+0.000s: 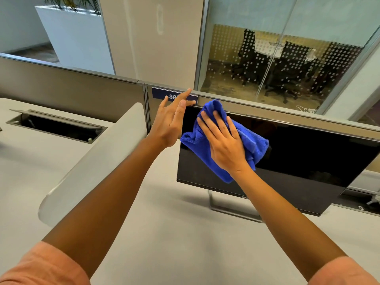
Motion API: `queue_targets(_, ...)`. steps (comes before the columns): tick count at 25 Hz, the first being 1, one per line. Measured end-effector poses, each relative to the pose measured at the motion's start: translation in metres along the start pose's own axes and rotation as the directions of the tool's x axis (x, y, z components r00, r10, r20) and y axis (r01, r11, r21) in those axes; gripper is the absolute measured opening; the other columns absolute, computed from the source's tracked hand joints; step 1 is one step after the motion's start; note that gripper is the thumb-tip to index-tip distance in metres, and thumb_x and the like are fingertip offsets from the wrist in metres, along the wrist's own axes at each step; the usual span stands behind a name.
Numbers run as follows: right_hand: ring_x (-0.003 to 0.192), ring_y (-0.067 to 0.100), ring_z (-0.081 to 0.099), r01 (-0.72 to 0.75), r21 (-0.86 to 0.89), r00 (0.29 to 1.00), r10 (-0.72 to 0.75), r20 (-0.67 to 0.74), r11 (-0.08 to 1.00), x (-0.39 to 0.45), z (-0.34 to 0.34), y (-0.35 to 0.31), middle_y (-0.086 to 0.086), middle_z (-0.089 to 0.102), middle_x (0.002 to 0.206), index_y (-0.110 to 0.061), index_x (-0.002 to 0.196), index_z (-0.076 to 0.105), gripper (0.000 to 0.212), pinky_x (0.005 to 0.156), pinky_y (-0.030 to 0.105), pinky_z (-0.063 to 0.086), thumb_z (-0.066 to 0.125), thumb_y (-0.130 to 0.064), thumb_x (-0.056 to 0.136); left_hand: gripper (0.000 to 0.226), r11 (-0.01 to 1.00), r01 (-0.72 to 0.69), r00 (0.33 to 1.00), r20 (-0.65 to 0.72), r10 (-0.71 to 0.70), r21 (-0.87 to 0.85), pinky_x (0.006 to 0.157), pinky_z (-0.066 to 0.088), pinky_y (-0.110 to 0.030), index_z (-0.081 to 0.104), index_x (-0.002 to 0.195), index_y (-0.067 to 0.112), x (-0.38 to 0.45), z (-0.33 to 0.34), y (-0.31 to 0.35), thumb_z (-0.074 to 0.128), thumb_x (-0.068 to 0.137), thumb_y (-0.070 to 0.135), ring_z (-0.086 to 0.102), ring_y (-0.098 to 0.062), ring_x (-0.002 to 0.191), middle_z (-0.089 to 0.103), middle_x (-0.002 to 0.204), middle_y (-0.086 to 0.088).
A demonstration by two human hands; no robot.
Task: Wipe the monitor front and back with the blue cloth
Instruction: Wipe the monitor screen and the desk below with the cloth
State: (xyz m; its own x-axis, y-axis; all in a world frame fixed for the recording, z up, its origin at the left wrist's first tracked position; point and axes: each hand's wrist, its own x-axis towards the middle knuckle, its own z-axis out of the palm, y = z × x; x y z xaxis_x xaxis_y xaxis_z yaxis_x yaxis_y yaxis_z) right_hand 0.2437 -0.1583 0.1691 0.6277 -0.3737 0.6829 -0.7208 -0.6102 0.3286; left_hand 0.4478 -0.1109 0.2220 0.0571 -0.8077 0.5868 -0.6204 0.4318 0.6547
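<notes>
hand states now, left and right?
Left hand: open, fingers straight, at the monitor's top-left corner.
Right hand: open, presses the blue cloth flat on the screen.

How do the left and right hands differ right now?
The right hand lies flat on the blue cloth, pressing it to the monitor screen; the left hand holds nothing. The left hand sits at the monitor's top left corner, the right hand further in. Both have straight fingers.

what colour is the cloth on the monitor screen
Bright blue: the soft microfibre cloth is pressed under the right hand against the black flat monitor, clearest in the head view.
</notes>
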Motion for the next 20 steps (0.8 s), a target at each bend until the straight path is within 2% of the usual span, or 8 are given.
queue_targets(3,0.153,0.024,0.007,0.067,0.015,0.997,-0.067,0.023,0.998,0.018,0.009,-0.013,0.003,0.014,0.165,-0.015,0.157,0.017,0.059,0.125,0.044,0.008,0.035,-0.014,0.101,0.056,1.000,0.009,1.000,0.023,-0.008,-0.022,0.124,0.009,-0.044,0.037,0.151,0.018,0.002,-0.002,0.001,0.013,0.105,0.038,0.045,-0.004,0.135,0.064,0.124,0.015)
queue_targets(5,0.153,0.026,0.005,0.120,0.005,0.992,-0.120,0.028,0.993,0.015,0.019,-0.024,0.005,0.011,0.165,-0.014,0.158,0.014,0.059,0.125,0.044,0.003,0.034,-0.016,0.102,0.055,1.000,0.012,1.000,0.018,-0.012,-0.024,0.123,0.010,-0.045,0.037,0.151,0.017,0.001,0.001,0.000,0.015,0.105,0.037,0.045,-0.002,0.134,0.063,0.126,0.013)
queue_targets(8,0.152,0.027,0.000,0.200,0.011,0.980,-0.200,0.017,0.980,-0.008,0.036,-0.041,0.007,0.001,0.164,-0.012,0.158,0.005,0.061,0.124,0.042,-0.004,0.029,-0.013,0.101,0.052,1.000,0.004,1.000,-0.029,-0.003,0.024,0.124,0.012,-0.045,0.041,0.148,0.020,-0.005,0.008,-0.003,0.016,0.106,0.039,0.038,0.020,0.126,0.058,0.132,0.018)
queue_targets(11,0.153,0.027,0.001,0.317,-0.021,0.944,-0.313,0.108,0.948,-0.049,0.052,-0.052,0.007,0.000,0.165,-0.011,0.158,0.006,0.061,0.125,0.042,-0.002,0.024,-0.010,0.100,0.054,0.998,0.012,0.999,-0.041,-0.010,0.056,0.123,0.011,-0.041,0.047,0.143,0.020,-0.007,0.011,-0.003,0.017,0.105,0.043,0.028,0.030,0.122,0.045,0.131,0.033)
queue_targets(14,0.153,0.027,0.003,0.439,-0.057,0.877,-0.415,0.243,0.896,-0.087,0.056,-0.044,0.008,0.002,0.166,-0.011,0.158,0.007,0.067,0.124,0.042,0.001,0.032,-0.010,0.096,0.047,0.997,0.014,0.999,-0.037,-0.012,0.069,0.123,0.009,-0.042,0.044,0.145,0.027,-0.009,0.011,-0.005,0.021,0.106,0.038,0.030,0.029,0.123,0.050,0.132,0.026)
queue_targets(17,0.153,0.026,0.002,0.397,-0.090,0.895,-0.364,0.258,0.913,-0.102,0.043,-0.020,0.006,0.001,0.166,-0.014,0.158,0.007,0.063,0.125,0.042,0.000,0.021,-0.006,0.097,0.044,0.996,-0.002,0.999,-0.036,0.006,0.087,0.124,0.008,-0.043,0.039,0.149,0.028,-0.013,0.015,-0.005,0.025,0.107,0.031,0.031,0.028,0.123,0.054,0.138,0.018)
queue_targets(19,0.153,0.024,0.002,0.295,-0.127,0.941,-0.265,0.210,0.947,-0.097,0.029,-0.002,0.002,0.003,0.166,-0.017,0.158,0.010,0.062,0.124,0.042,-0.003,0.014,-0.004,0.098,0.044,0.994,-0.012,0.999,-0.046,0.017,0.105,0.124,0.007,-0.043,0.035,0.151,0.028,-0.015,0.018,-0.004,0.027,0.107,0.030,0.029,0.027,0.124,0.053,0.141,0.014)
queue_targets(20,0.153,0.023,0.003,0.226,-0.141,0.965,-0.202,0.168,0.964,-0.089,0.023,0.007,0.001,0.006,0.166,-0.018,0.158,0.011,0.061,0.124,0.041,-0.002,0.018,-0.006,0.099,0.045,0.994,-0.013,0.998,-0.053,0.019,0.113,0.124,0.007,-0.042,0.034,0.151,0.027,-0.015,0.020,-0.004,0.027,0.107,0.030,0.028,0.026,0.126,0.052,0.143,0.013)
